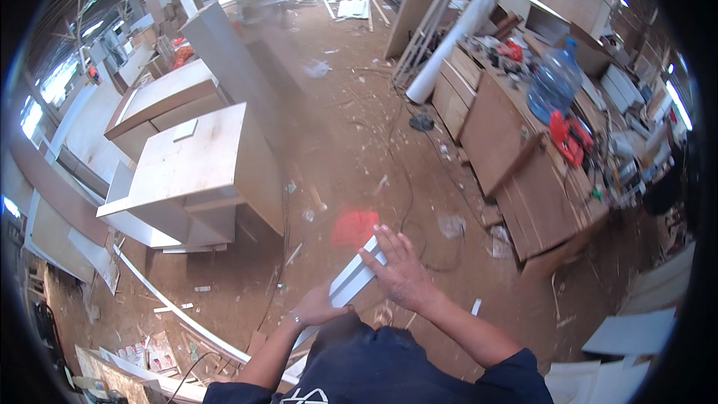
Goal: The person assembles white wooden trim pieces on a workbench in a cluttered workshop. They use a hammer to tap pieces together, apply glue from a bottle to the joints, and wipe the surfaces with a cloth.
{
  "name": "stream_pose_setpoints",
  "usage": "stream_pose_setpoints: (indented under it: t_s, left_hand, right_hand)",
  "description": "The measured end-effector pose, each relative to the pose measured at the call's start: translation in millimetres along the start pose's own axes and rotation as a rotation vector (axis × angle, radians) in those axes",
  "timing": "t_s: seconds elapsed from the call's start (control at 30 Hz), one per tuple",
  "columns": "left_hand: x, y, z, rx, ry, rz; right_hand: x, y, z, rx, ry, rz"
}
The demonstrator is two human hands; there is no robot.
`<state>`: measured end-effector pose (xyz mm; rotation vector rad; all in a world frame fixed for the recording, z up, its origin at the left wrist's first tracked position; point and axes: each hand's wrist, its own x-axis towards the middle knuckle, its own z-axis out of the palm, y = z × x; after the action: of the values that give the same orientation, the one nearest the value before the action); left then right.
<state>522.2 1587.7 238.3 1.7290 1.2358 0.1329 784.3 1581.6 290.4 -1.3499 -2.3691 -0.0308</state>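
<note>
A long white strip (353,281) with a groove or step along its length runs slantwise in front of my body. My left hand (318,305) is closed round its nearer part, the fingers partly hidden by the strip. At the far end my right hand (402,273) has its thumb and fingers across the strip, holding it. The strip's lower part passes behind my left wrist and beside my dark shirt. On the floor just beyond the far end lies a red patch (354,228).
Pale wooden cabinets (187,157) stand to the left. On the right, a cluttered workbench (523,187) carries a large clear water bottle (555,78) and red bags (570,138). A long white trim piece (172,303), cables and scraps lie on the brown floor.
</note>
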Motion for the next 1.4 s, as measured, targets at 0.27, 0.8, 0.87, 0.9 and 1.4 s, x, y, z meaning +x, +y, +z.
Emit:
stream_pose_setpoints:
  t_s: [0.27, 0.8, 0.87, 0.9, 1.4]
  left_hand:
    - [245, -42, -173, -0.134, 0.264, -0.174]
    - [876, -4, -604, -0.053, 0.185, -0.085]
    - [962, 4, -651, -0.079, 0.192, -0.091]
    - [1002, 11, -677, -0.124, 0.192, -0.085]
    - [1454, 1, -1013, -0.153, 0.229, -0.164]
  right_hand:
    - [276, 239, 71, 0.303, 0.223, 0.272]
    - [278, 708, 411, 0.407, -1.268, 1.332]
    - [360, 776, 434, 0.435, -1.265, 1.268]
    - [405, 813, 449, 0.445, -1.247, 1.226]
    - [1418, 1224, 470, 0.685, -0.239, 0.566]
